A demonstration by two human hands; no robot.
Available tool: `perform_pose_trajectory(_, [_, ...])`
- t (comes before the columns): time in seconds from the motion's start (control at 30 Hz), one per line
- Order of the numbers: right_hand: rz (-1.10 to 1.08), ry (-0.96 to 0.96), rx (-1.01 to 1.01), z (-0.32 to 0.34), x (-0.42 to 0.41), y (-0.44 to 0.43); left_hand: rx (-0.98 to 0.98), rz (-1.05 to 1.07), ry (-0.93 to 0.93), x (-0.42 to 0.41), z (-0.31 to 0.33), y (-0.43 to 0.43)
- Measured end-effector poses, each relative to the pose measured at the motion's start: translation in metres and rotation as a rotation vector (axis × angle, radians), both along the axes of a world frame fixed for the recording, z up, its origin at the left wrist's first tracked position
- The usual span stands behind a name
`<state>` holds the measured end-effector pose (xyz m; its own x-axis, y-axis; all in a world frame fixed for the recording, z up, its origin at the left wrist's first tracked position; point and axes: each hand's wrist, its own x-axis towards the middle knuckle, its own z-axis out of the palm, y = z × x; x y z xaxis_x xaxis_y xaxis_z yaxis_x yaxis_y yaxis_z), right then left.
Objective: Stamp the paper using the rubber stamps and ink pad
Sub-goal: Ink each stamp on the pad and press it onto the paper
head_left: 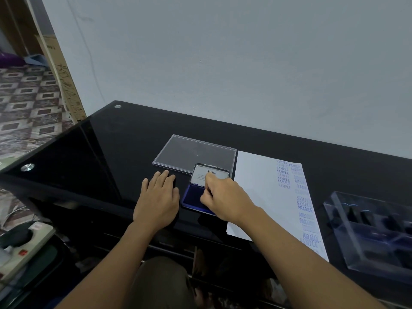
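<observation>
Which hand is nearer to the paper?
Right. The right hand is over the ink pad, just left of the paper; the left hand lies on the table beyond the pad.

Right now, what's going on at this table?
The right hand pinches what looks like a stamp down on the open blue ink pad. The left hand rests flat on the table beside it. The paper already carries blue imprints along its right side.

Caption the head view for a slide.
Left hand flat on the black table, right hand curled over the open blue ink pad, stamped paper alongside.
</observation>
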<state>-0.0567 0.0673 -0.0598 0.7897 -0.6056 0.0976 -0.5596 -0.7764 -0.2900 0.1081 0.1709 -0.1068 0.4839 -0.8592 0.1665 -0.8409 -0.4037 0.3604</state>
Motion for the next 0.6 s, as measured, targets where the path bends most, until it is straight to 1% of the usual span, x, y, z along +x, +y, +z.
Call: perform_pose_trajectory(0.6, [-0.027,-0.008,0.008,0.0031,-0.0004,0.0033,0.0,0.012,0.042,0.0013,0.0038,-0.0039])
